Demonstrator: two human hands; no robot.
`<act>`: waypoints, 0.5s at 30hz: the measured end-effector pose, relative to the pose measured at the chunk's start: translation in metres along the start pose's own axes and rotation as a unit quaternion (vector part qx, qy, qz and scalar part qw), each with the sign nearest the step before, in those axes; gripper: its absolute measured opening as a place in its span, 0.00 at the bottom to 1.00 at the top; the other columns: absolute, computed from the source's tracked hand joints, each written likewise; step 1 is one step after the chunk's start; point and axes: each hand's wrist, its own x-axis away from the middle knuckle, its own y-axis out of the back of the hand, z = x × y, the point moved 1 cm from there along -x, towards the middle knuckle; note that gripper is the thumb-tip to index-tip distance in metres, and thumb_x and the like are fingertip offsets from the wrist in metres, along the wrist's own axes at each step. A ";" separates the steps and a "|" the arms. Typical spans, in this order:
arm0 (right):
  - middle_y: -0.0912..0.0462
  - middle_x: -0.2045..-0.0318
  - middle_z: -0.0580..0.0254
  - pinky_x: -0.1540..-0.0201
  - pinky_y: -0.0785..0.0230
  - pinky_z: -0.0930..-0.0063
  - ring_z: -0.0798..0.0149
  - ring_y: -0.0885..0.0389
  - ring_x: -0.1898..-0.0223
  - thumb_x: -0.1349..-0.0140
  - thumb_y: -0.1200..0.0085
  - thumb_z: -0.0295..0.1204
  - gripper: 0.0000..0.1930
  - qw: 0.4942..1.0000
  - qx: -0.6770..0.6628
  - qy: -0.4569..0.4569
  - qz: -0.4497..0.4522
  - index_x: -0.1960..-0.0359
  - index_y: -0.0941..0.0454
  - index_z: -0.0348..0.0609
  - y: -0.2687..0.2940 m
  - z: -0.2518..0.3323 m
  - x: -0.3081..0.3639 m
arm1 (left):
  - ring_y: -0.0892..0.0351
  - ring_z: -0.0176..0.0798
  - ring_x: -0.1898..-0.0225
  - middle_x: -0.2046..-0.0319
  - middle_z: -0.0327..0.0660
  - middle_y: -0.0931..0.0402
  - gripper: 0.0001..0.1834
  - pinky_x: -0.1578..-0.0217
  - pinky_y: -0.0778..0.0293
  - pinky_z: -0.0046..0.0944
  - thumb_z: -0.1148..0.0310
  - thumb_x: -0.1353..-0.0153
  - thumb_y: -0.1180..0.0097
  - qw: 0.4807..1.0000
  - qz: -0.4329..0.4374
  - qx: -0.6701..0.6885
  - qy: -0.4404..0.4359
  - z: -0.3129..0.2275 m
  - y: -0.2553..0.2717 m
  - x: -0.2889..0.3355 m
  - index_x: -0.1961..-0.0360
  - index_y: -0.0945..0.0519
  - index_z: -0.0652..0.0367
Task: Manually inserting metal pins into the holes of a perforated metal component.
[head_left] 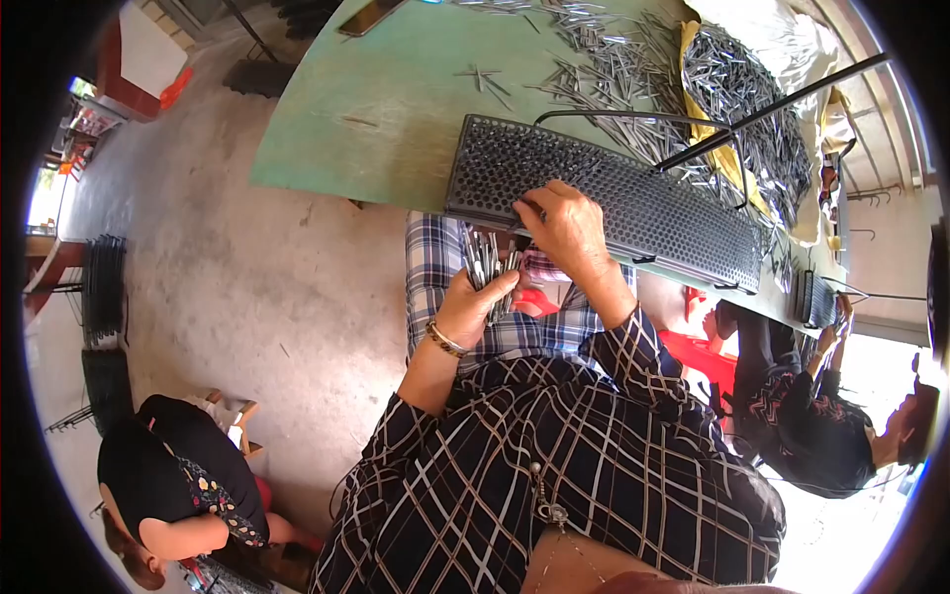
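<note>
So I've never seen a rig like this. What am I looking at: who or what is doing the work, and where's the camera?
There's no robot here, just a person's two bare hands. The single picture comes from a wide fisheye camera on their head, looking down, so edges bend near the rim and picture-left is their left.

The left hand grips a bundle of thin metal pieces. The right hand is at the near edge of a black rack full of small holes; whether it pinches a piece, I can't tell.

The rack sits at the edge of a green table, where more loose metal pieces lie scattered. Two other people are nearby, lower left and right.
</note>
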 end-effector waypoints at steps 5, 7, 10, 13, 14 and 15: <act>0.24 0.76 0.60 0.70 0.29 0.65 0.54 0.21 0.73 0.47 0.42 0.32 0.07 0.998 0.047 0.035 -0.035 0.73 0.20 0.42 -0.011 -0.004 0.000 | 0.21 0.34 0.66 0.65 0.42 0.21 0.12 0.67 0.26 0.32 0.75 0.40 0.45 0.999 -0.037 0.037 0.016 -0.003 -0.010 0.003 0.55 0.26 0.65; 0.24 0.76 0.60 0.70 0.29 0.65 0.54 0.22 0.73 0.47 0.43 0.31 0.06 0.997 0.047 0.030 -0.047 0.73 0.21 0.42 -0.012 -0.004 -0.001 | 0.21 0.34 0.66 0.66 0.42 0.21 0.11 0.68 0.26 0.33 0.75 0.40 0.45 0.999 -0.014 0.039 0.019 -0.004 -0.012 0.001 0.56 0.26 0.65; 0.24 0.76 0.60 0.70 0.29 0.65 0.55 0.22 0.73 0.47 0.43 0.29 0.05 0.996 0.040 0.031 -0.071 0.73 0.21 0.42 -0.012 -0.002 -0.001 | 0.20 0.35 0.67 0.66 0.42 0.20 0.10 0.68 0.26 0.33 0.75 0.40 0.44 0.999 0.002 0.038 0.025 -0.004 -0.011 0.002 0.57 0.25 0.65; 0.24 0.77 0.60 0.71 0.30 0.67 0.56 0.22 0.75 0.48 0.42 0.27 0.04 0.992 0.016 0.057 -0.114 0.72 0.22 0.41 -0.009 0.001 -0.003 | 0.20 0.36 0.67 0.65 0.43 0.20 0.10 0.69 0.25 0.33 0.76 0.41 0.44 0.999 0.004 0.037 0.013 -0.004 -0.011 0.002 0.57 0.25 0.65; 0.25 0.77 0.60 0.72 0.30 0.68 0.57 0.22 0.76 0.48 0.42 0.25 0.04 0.987 -0.002 0.073 -0.147 0.72 0.22 0.40 -0.006 0.002 -0.005 | 0.19 0.36 0.66 0.65 0.43 0.20 0.10 0.69 0.25 0.33 0.76 0.41 0.44 0.999 0.012 0.037 0.001 -0.004 -0.011 0.002 0.57 0.25 0.65; 0.25 0.77 0.60 0.72 0.30 0.68 0.57 0.22 0.76 0.48 0.42 0.25 0.04 0.987 -0.001 0.073 -0.145 0.72 0.22 0.40 -0.004 0.004 -0.006 | 0.19 0.36 0.66 0.65 0.43 0.20 0.10 0.69 0.25 0.33 0.76 0.41 0.44 0.999 0.012 0.038 0.001 -0.003 -0.010 0.002 0.57 0.25 0.65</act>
